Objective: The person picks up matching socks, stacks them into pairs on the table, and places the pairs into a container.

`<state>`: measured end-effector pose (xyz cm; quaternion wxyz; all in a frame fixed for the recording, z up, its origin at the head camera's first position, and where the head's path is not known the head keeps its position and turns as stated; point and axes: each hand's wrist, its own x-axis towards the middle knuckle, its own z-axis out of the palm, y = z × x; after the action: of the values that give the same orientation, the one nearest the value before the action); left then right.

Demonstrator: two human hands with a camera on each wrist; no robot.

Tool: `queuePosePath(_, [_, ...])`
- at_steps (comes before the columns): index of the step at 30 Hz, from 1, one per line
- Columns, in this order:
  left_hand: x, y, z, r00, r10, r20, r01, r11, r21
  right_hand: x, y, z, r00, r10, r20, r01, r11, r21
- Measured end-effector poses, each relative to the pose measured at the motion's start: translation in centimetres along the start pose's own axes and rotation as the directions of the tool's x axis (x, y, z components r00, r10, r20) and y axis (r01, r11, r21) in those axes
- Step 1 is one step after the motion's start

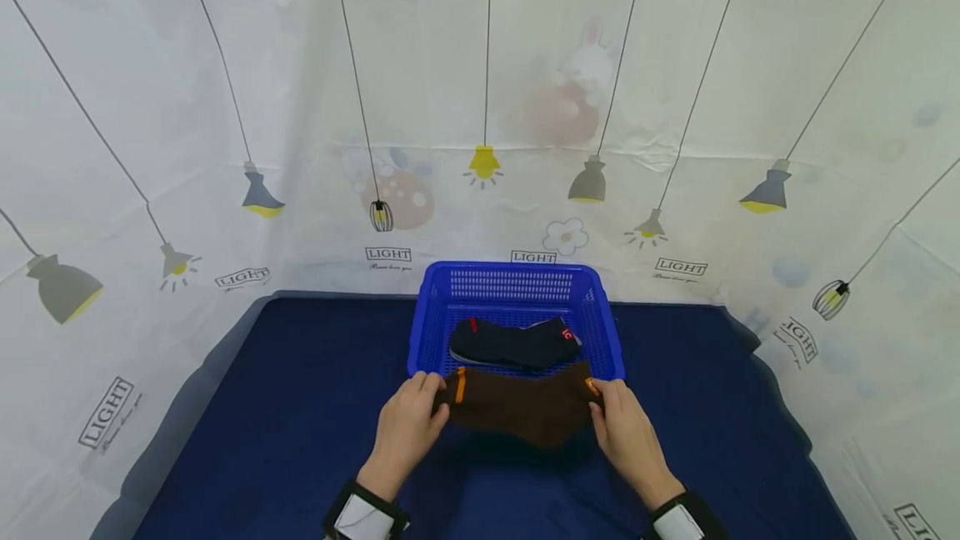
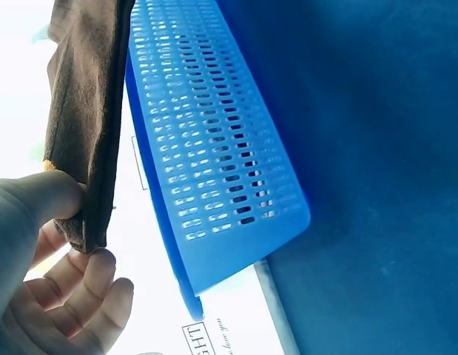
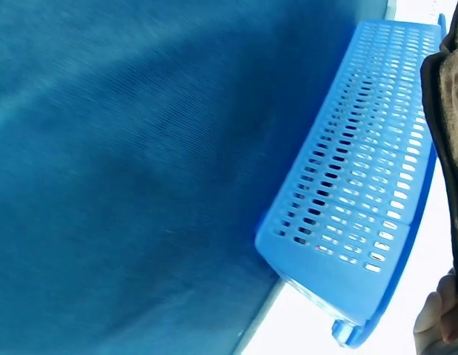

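Note:
A brown sock [image 1: 517, 407] with orange marks is stretched sideways between my two hands, just in front of the blue basket [image 1: 420, 332]. My left hand [image 1: 408, 423] pinches its left end between thumb and fingers, beside an orange stripe. At the other end, my right hand [image 1: 626, 432] pinches the sock near an orange patch. Dark socks [image 1: 513, 344] with red marks lie inside the basket. In the left wrist view the sock [image 2: 84, 111] hangs from the thumb and fingers, apart from the basket wall. Only a few right fingertips show at the right wrist view's corner.
Dark blue cloth [image 1: 315, 390] covers the table on both sides of the basket. Behind it hangs a pale sheet [image 1: 450, 90] printed with lamps, rising from the table's back edge and closing in at both sides.

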<state>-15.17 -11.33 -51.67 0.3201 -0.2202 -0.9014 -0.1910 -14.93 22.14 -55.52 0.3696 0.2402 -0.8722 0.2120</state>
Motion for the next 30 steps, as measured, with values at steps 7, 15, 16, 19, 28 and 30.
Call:
queuePosePath(7, [1.7,-0.7,0.4,0.999,-0.024,0.049,0.023,1.0,0.021,1.5,0.6,0.6,1.0,0.009,-0.008,-0.009,1.0,0.007])
queuePosePath(15, [3.6,-1.2,0.6,0.993,-0.066,0.1,0.062,0.997,0.04,3.0,1.1,1.3,1.0,0.031,0.001,-0.031,0.999,0.013])
queuePosePath(16, [3.9,-1.3,0.6,0.992,-0.071,0.106,0.067,0.997,0.041,3.2,1.2,1.4,0.999,0.035,0.007,-0.035,0.999,0.014])
queuePosePath(19, [4.5,-1.5,0.9,0.991,-0.076,0.115,0.071,0.996,0.044,3.8,1.5,1.5,0.998,0.056,0.028,-0.056,0.998,0.009])
queuePosePath(28, [6.4,-2.1,1.3,0.986,-0.083,0.143,0.078,0.996,0.041,6.2,1.9,1.5,0.988,0.119,0.102,-0.119,0.993,-0.014])
queuePosePath(30, [6.8,-2.3,1.5,0.985,-0.087,0.15,0.082,0.996,0.038,6.6,2.1,1.6,0.985,0.125,0.117,-0.124,0.992,-0.018])
